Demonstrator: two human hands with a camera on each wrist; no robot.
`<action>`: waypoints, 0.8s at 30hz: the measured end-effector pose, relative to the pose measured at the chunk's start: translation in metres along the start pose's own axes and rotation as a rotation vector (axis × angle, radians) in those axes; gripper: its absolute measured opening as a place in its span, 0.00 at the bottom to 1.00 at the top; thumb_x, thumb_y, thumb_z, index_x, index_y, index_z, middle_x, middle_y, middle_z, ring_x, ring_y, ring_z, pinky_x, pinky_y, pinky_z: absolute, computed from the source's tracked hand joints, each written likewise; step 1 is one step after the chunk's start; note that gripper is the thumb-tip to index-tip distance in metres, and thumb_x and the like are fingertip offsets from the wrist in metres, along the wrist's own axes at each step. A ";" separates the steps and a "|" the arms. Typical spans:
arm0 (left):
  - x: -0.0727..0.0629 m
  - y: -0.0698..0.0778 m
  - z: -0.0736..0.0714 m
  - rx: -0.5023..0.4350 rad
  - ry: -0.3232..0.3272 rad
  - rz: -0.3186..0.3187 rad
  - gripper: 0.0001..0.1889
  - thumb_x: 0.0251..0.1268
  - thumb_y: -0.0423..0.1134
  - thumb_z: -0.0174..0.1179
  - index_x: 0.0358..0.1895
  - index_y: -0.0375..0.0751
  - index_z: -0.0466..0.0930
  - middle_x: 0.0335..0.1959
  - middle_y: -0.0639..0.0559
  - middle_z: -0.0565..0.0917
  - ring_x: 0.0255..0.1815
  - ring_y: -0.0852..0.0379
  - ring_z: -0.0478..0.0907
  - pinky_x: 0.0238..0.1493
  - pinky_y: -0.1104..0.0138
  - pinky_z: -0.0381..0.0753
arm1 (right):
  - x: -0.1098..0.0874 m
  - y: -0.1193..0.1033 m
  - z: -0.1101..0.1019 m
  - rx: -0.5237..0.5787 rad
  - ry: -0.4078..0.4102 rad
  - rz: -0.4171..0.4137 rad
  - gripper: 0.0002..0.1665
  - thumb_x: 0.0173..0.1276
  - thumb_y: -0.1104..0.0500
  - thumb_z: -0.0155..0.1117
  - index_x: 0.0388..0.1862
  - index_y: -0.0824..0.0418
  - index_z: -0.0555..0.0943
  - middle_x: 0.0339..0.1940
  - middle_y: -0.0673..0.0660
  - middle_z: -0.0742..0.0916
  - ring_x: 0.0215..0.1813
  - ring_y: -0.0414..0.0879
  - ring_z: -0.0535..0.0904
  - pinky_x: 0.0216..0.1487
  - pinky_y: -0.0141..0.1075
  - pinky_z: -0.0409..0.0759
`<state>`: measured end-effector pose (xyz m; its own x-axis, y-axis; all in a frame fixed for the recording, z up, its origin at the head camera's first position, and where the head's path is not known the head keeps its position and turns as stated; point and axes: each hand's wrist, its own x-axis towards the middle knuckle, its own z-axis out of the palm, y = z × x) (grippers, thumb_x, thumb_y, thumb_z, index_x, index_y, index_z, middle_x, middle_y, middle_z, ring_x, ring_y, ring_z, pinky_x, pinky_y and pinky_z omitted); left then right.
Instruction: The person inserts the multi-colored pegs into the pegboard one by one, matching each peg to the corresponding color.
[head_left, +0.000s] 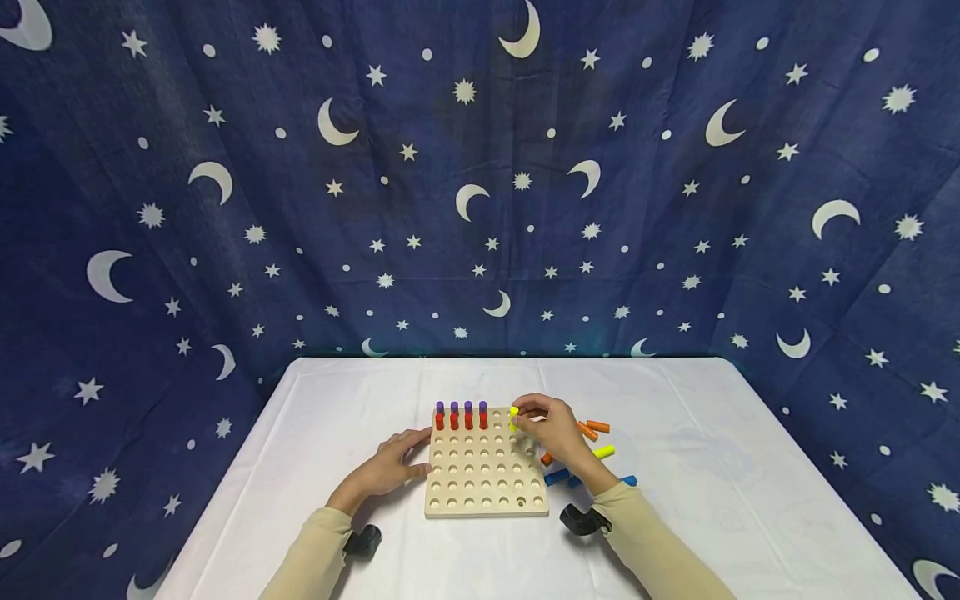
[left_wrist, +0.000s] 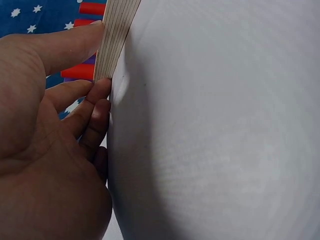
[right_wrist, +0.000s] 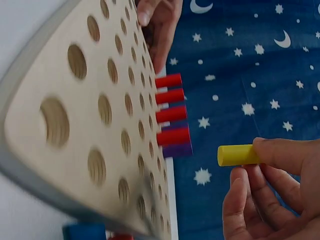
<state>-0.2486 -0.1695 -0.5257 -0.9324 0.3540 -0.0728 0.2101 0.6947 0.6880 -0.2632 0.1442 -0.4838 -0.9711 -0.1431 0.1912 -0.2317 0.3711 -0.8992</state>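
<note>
Sleeves (head_left: 660, 546) foremost, right hand (head_left: 558, 429) pinches yellow peg (right_wrist: 235, 155); left hand (head_left: 381, 470), thumb apart, touches pegboard (head_left: 487, 513).

Pegboard (head_left: 494, 493): square, pale wood, round holes in a grid, laminated edges; lies flat at the lower centre of the head view. Purple pegs (head_left: 468, 407): four, upright, farthest row, left portion. Red pegs (head_left: 468, 422): four, upright, adjacent nearer row. Raised yellow peg (head_left: 513, 418): cylindrical, upright, pinched by the right hand (head_left: 551, 427), clear of the board surface. Orange pegs (head_left: 598, 427), second yellow peg (head_left: 603, 452), blue pegs (head_left: 557, 477): lying loose, right of the board.
</note>
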 end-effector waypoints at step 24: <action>0.002 0.000 0.002 0.014 -0.003 -0.034 0.36 0.60 0.50 0.67 0.72 0.50 0.67 0.69 0.47 0.74 0.72 0.42 0.65 0.74 0.40 0.55 | 0.002 -0.015 0.060 -0.017 -0.053 -0.105 0.12 0.62 0.61 0.72 0.44 0.60 0.85 0.37 0.55 0.89 0.39 0.45 0.84 0.39 0.29 0.82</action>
<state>-0.2500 -0.1679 -0.5273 -0.9383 0.3315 -0.0982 0.1820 0.7151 0.6749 -0.2580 0.0836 -0.4937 -0.9371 -0.2299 0.2627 -0.3334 0.3670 -0.8684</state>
